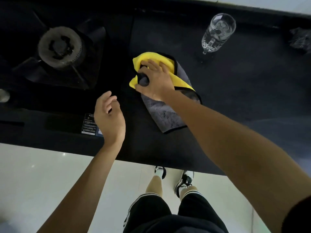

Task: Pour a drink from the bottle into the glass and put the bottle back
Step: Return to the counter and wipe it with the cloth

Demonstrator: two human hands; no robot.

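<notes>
The right hand [154,79] curled its fingers round the round top of a dark bottle [143,78], seen from above, at the yellow-and-grey cloth [168,113] on the black table [235,98]. The left hand [109,115] hovered loosely open, holding nothing. The clear handled glass [217,32] stood well apart, farther back. The bottle was probably being taken up; next, a steady carry to the glass for pouring

A dark desk [235,98] ran across the dim scene, with a gas burner [60,47] set into its left part. Below its near edge lay a pale, glossy floor [42,182] catching small glints.
</notes>
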